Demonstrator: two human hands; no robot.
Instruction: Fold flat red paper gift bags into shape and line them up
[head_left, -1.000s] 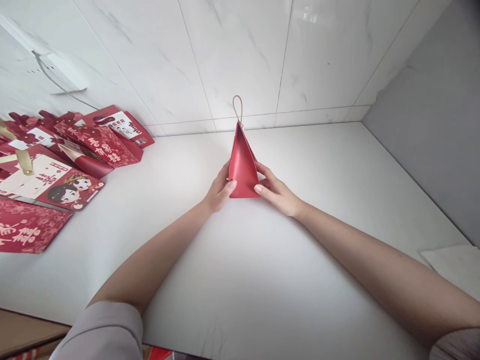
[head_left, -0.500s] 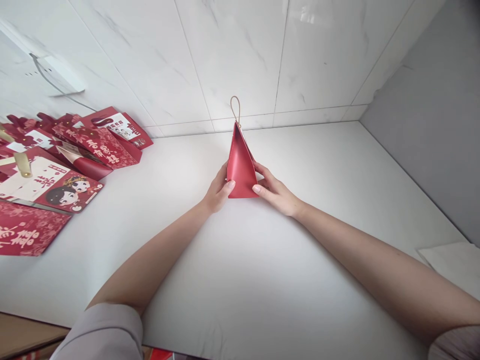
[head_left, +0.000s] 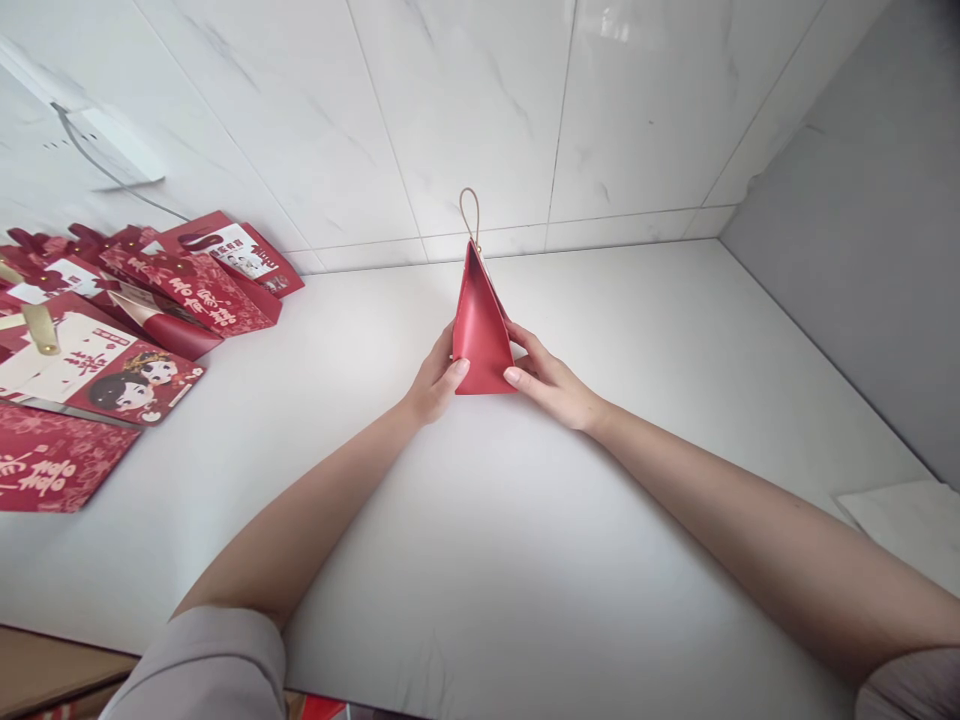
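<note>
A red paper gift box (head_left: 484,345) stands upright on the white table, its smooth triangular end toward me. It narrows to a top edge, where a thin beige cord loop (head_left: 469,208) sticks up. My left hand (head_left: 435,383) grips the box's left side, thumb on the near edge and fingers behind. My right hand (head_left: 553,385) holds the right side, its thumb at the lower near corner and its fingers along the side panel. The fingertips of the left hand are hidden by the box.
Several red printed gift boxes (head_left: 191,295) with ribbon handles crowd the left of the white table (head_left: 480,540). Behind stands a marbled tile wall (head_left: 480,110), with a grey panel (head_left: 847,230) at the right. A white sheet (head_left: 907,525) lies near the right edge.
Both hands keep the same hold on the red gift box. The whole view has shifted very slightly; nothing else has visibly moved.
</note>
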